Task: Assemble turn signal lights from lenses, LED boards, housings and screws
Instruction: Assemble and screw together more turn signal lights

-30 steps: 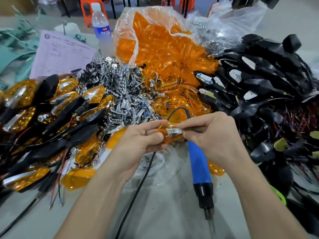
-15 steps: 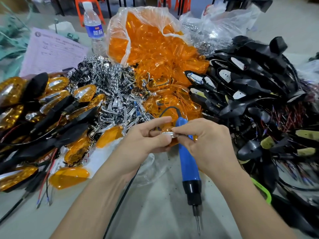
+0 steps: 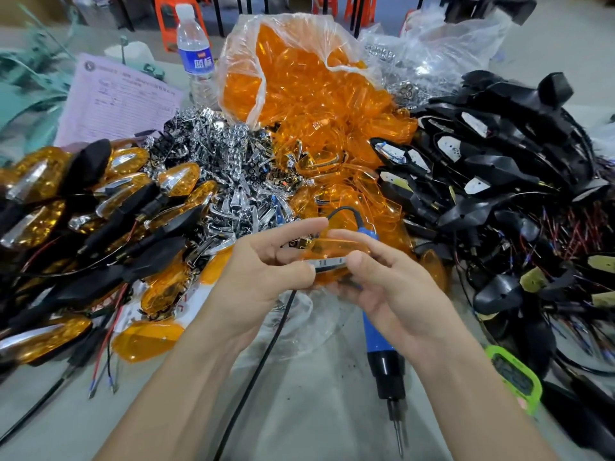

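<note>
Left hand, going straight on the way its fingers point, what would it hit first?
The left hand pinches the orange lens; straight on, it would probably meet the right hand next, though depth is unclear.

Way at the back there's a clear water bottle with a blue label, standing upright, and just left of it a pale purple printed form lies flat. Some teal stuff sits at the far left edge, too blurry to make out, and orange plastic stools stand behind the grey table. Near the right edge a little gadget in a bright green case lies on the tabletop, dark screen up.
</note>
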